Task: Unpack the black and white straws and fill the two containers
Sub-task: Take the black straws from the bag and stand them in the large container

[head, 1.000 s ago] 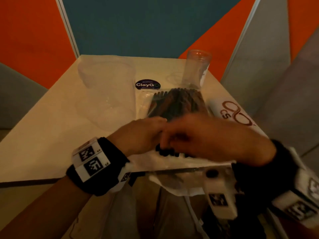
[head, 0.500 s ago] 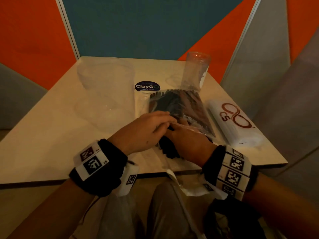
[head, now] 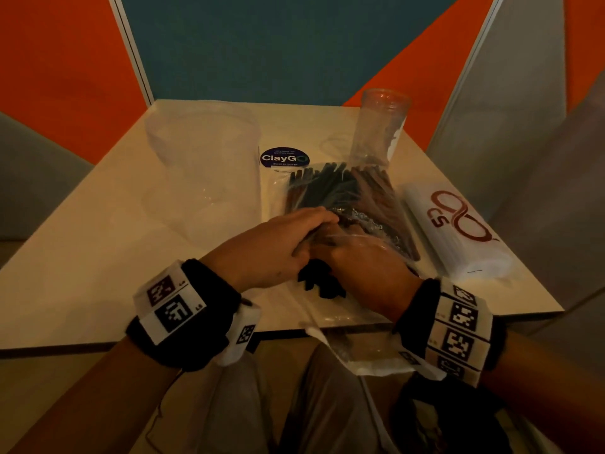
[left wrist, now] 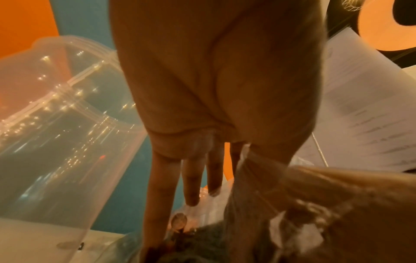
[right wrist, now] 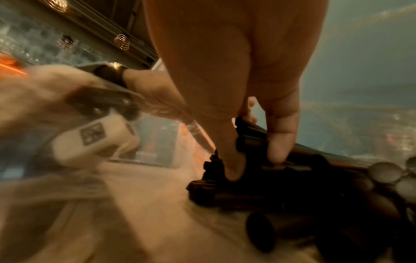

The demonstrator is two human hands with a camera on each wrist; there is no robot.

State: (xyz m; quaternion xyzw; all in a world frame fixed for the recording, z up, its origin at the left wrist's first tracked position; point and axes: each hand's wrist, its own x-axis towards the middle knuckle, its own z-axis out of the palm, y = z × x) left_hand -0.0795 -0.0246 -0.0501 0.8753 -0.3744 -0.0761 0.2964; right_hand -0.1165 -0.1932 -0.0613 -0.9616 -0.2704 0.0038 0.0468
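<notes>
A clear plastic bag of black straws (head: 340, 194) lies mid-table, its open end toward me. My left hand (head: 314, 224) pinches the bag's upper film (left wrist: 247, 163) with the thumb, the other fingers (left wrist: 191, 178) straight. My right hand (head: 347, 247) reaches inside the bag, thumb and fingers (right wrist: 279, 135) curled round a bunch of black straws (right wrist: 252, 142). Their near ends (head: 320, 280) stick out between my wrists. A wrapped pack of white straws (head: 455, 234) with a red logo lies to the right. A wide clear container (head: 203, 152) stands at the left and a tall clear cup (head: 381, 126) behind the bag.
A round dark ClayGo sticker (head: 284, 157) sits on the table between the two containers. The table's front edge (head: 196, 339) runs just under my wrists, with the bag's loose end hanging over it. Orange, blue and grey partitions close off the back.
My right hand has swung in from the right and slid into the bag's open end, closing on the black straws. The left hand stays on the bag's film.
</notes>
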